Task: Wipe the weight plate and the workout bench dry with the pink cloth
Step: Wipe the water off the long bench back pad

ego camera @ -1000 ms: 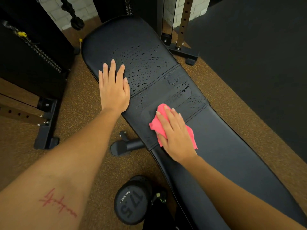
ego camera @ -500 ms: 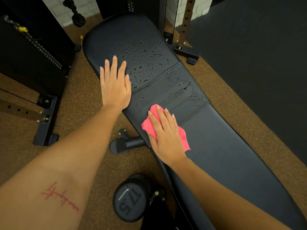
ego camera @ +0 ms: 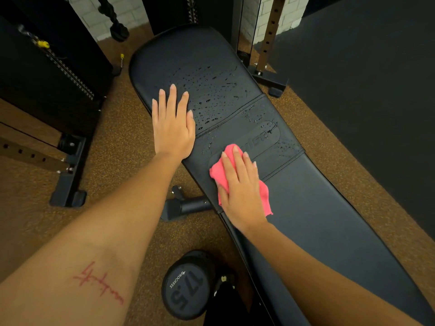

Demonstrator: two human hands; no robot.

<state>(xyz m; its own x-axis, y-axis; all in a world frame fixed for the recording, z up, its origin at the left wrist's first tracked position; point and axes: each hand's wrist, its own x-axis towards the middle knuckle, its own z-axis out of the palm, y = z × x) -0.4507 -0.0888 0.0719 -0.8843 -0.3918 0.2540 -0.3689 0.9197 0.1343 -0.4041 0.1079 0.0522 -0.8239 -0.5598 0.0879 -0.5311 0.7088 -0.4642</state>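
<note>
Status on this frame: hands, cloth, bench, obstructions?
Left hand flat on workout bench. Right hand flat, pressing pink cloth onto logo panel. Water droplets unwiped on far pad. Left hand beside wet patch, nothing else in the way.

Most of the pink cloth (ego camera: 264,198) lies hidden under the right hand (ego camera: 240,191); only its rims show on either side of the flat fingers (ego camera: 237,165). The embossed logo (ego camera: 262,136) on the bench (ego camera: 329,220) is partly covered by cloth and hand, and its letters cannot be read. The bench's near end runs out of the picture at the lower right. The dumbbell (ego camera: 186,288) shows one end face only; its handle is hidden behind a dark shape (ego camera: 226,307) at the bottom edge.
</note>
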